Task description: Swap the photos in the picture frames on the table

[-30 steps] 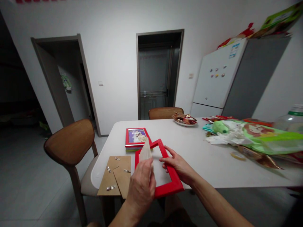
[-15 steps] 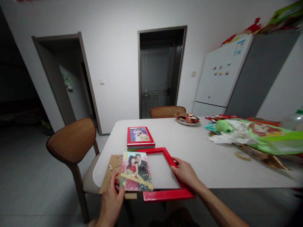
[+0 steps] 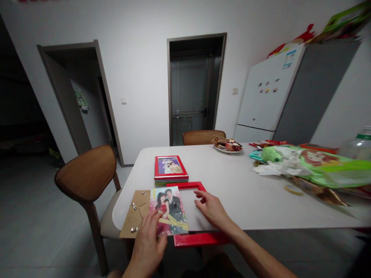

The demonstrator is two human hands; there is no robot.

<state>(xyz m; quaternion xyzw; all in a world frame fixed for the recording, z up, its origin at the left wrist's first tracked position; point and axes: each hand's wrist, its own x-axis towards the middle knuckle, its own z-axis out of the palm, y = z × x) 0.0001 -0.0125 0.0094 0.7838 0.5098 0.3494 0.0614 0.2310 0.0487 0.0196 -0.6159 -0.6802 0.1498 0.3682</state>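
Note:
A photo of a couple (image 3: 176, 208), crossed by a strip of yellowish tape, lies near the table's front edge. My left hand (image 3: 150, 239) rests on its lower left part, fingers stretched out and gripping nothing. Under the photo's left side is a brown backing board (image 3: 131, 216) with small metal clips. An empty red picture frame (image 3: 199, 240) lies partly beneath the photo and juts past the table edge. Over the frame's opening hovers my right hand (image 3: 213, 208), open, thumb and fingers apart, hiding the frame's right side. Beyond sits a red-framed photo (image 3: 171, 166), stacked on something greenish.
The white table (image 3: 220, 173) carries a plate of wrapped items (image 3: 228, 146) at the back. On the right lie a green plastic bag (image 3: 324, 164), crumpled tissue (image 3: 285, 168) and a tape roll (image 3: 293, 190). A wooden chair (image 3: 87, 173) stands at the left.
My right hand has let go of the red frame's right side and moved left over its opening. My left hand has shifted from the photo's left edge onto its surface.

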